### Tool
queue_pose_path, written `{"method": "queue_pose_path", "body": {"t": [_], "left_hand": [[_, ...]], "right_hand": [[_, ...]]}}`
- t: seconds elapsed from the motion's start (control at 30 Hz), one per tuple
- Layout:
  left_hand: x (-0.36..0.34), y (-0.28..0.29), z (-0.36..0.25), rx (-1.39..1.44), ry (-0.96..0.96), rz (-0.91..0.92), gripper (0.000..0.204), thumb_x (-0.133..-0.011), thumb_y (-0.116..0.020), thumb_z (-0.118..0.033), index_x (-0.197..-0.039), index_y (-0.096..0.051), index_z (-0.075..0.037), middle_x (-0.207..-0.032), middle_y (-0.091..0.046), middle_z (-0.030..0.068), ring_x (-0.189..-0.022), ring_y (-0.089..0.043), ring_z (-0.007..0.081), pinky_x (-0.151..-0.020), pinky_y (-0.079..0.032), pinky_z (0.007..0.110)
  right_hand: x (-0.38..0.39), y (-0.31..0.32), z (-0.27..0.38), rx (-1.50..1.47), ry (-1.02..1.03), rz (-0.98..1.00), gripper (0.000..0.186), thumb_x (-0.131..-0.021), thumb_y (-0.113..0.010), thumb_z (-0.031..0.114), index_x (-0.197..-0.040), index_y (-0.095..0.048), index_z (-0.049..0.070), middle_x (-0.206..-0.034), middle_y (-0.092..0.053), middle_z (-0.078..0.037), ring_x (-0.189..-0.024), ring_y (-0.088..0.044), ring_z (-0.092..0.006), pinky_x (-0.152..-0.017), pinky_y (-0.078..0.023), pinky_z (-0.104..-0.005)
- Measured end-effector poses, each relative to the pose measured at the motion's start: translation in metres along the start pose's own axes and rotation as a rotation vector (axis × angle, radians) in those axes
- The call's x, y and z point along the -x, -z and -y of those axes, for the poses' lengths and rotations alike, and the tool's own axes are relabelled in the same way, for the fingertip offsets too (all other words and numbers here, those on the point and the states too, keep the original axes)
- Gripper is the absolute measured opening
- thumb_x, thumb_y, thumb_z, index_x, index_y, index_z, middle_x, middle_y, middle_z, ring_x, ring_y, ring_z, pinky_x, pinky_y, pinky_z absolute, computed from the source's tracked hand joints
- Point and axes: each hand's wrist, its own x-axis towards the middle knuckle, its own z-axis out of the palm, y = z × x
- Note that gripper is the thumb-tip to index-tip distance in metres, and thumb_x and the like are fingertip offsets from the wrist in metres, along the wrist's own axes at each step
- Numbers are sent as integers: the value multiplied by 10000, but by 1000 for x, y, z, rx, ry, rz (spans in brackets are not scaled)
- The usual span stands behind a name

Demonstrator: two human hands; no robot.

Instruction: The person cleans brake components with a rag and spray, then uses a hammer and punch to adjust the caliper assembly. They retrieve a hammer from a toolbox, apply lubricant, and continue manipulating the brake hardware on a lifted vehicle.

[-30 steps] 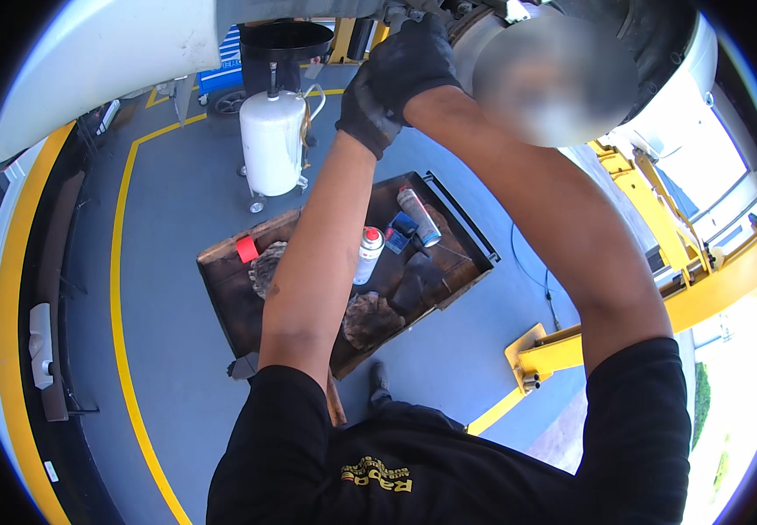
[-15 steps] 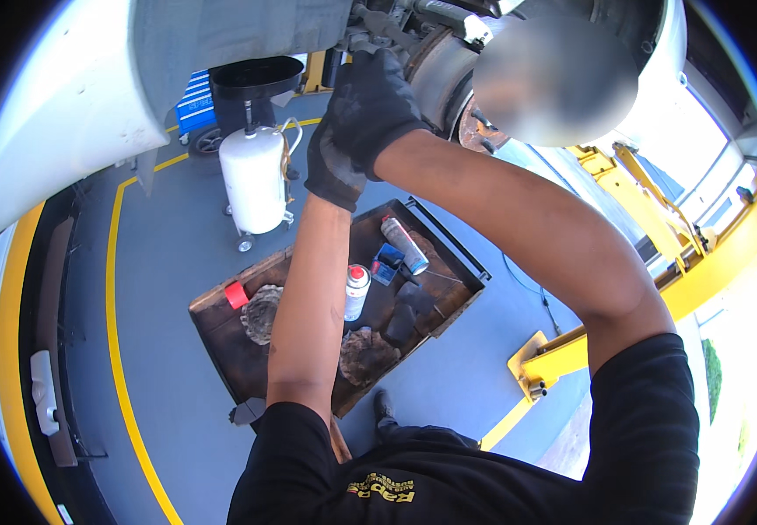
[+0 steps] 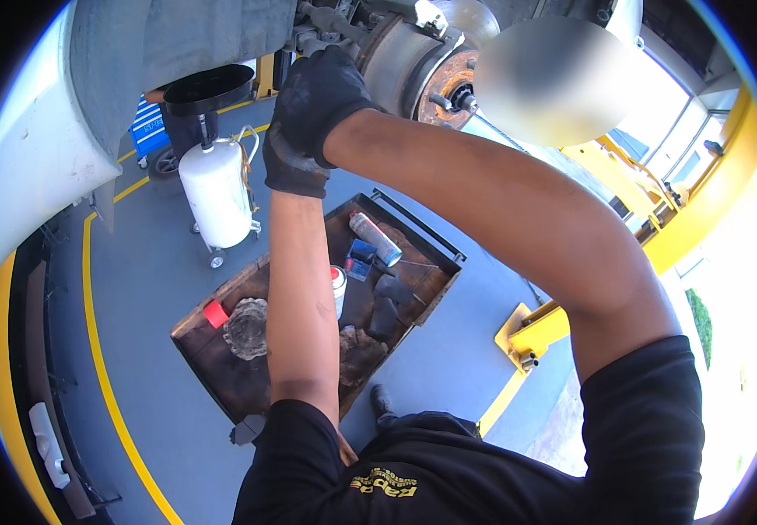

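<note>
My gloved right hand (image 3: 322,96) is closed at the car's underside, left of a brake disc (image 3: 383,66) and its rusty hub (image 3: 445,84) with studs. My gloved left hand (image 3: 295,162) is closed just beneath it, pressed against it. What the two grip is hidden behind the gloves and fingers. Suspension parts (image 3: 330,19) show just above my hands. A grey blurred oval covers the area right of the hub.
A tray (image 3: 221,367) below holds spray cans (image 3: 374,236), a red cap (image 3: 216,312) and dark pads (image 3: 383,319). A white wheeled tank (image 3: 212,188) stands behind, near a blue tool cart (image 3: 149,127). Yellow lift parts (image 3: 518,337) stand right; a pale body panel (image 3: 28,149) hangs left.
The view has shifted, so the surroundings sit further left. My closed hands have moved left and down in the picture, and more of the hub and disc now shows.
</note>
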Motion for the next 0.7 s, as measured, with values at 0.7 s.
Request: {"method": "queue_pose_path", "body": {"t": [0.7], "left_hand": [[0, -6, 0, -113, -66, 6, 442, -1103, -380, -231, -1505, -441, -57, -1496, -539, 144, -1384, -516, 279, -1187, -388, 428]], "right_hand": [[2, -1, 3, 131, 0, 100, 397, -1004, -531, 352, -1309, -721, 184, -1242, -730, 10, -1258, -618, -235, -1058, -345, -451]]}}
